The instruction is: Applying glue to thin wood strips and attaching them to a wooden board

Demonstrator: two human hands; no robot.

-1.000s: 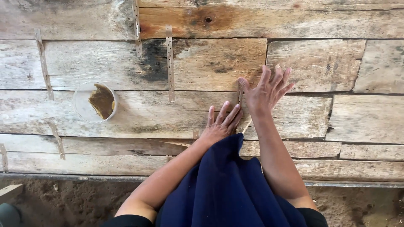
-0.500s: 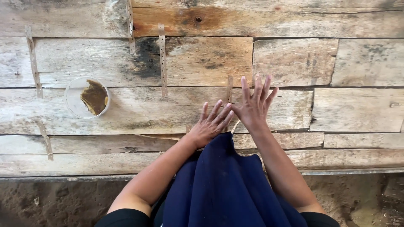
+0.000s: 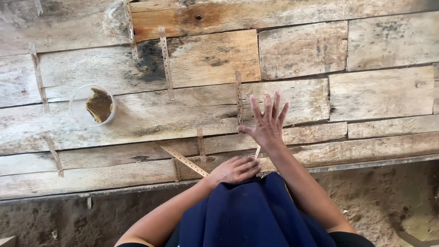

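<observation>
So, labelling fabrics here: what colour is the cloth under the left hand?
Dark navy blue, plain, no pattern: the cloth under the left hand, head view.

Plank worktop [image 3: 375, 91] fills upper frame, dirt floor [image 3: 393, 201] below its near edge. Cup [image 3: 92, 105] on worktop at far left, well apart from hands. Right hand [image 3: 266, 122] flat on planks just right of a strip [image 3: 238, 98]. Left hand [image 3: 235, 169] nearer, at worktop edge, on cloth [image 3: 251, 215], w/ diagonal strip [image 3: 183, 159] just left.

One package is seen: a round, clear plastic tub [image 3: 92, 105], open-topped, with a brownish mass inside, set on the plank bench [image 3: 384, 91] at the left.
</observation>
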